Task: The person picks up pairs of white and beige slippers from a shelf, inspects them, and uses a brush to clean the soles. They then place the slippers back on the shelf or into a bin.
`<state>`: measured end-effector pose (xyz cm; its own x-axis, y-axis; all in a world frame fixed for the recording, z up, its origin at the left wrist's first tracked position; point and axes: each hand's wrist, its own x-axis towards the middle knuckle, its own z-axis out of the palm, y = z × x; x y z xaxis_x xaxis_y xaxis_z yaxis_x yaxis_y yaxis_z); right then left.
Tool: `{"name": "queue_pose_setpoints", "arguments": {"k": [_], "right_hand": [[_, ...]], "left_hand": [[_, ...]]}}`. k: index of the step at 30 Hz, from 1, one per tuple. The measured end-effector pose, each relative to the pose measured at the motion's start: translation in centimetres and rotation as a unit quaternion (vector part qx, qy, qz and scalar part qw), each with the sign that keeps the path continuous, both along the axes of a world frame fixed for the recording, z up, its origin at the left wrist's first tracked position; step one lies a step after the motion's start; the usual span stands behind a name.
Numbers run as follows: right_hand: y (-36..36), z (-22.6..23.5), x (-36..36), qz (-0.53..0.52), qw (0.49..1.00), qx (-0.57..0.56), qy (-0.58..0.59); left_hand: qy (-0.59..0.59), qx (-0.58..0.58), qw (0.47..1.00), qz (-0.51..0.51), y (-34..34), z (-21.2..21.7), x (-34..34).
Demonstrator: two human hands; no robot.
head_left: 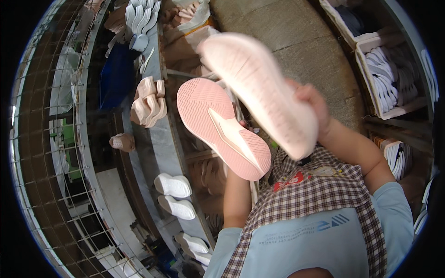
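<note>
– What's being held?
– A pink sole (224, 129) with a wavy-ridged tread and a cream strip down its middle, and a pale sole (262, 92), blurred, with faint crosswise lines.
– Which way do they point?
– Both long axes slope from upper left to lower right, roughly parallel. The pink one's broader end is at upper left.
– And the hold on them?
– The right grip (314, 103) is closed around the pale sole's edge, towards its lower end. The left grip (242, 123), mostly hidden behind the pink sole, has hold of it.
– Where are they?
– In the air by the checked apron (315, 197), right of the counter (162, 144).
</note>
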<state>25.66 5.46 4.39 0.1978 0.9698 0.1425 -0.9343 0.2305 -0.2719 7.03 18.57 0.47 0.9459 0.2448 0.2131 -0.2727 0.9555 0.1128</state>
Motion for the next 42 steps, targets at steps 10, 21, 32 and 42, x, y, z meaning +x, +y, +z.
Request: {"name": "queue_pose_setpoints", "arguments": {"k": [10,21,32,42], "right_hand": [[0.3,-1.8,0.2,-0.022,0.990,-0.130,-0.044],[0.4,-6.4,-0.6,0.099,0.969,-0.093,0.209],[1.6,-7.1,-1.5,0.125,0.970,-0.115,0.172],[1.2,-7.4,-7.6,0.189,0.968,-0.160,0.041]], "left_hand": [[0.258,0.154,0.924,0.238,0.2,-0.4,0.4],[0.123,-0.066,0.971,0.195,-0.3,2.2,0.6],[0.127,-0.012,0.967,0.220,-1.0,4.1,-1.9],[0.438,0.105,0.863,0.228,-3.0,2.2,-4.4]]}}
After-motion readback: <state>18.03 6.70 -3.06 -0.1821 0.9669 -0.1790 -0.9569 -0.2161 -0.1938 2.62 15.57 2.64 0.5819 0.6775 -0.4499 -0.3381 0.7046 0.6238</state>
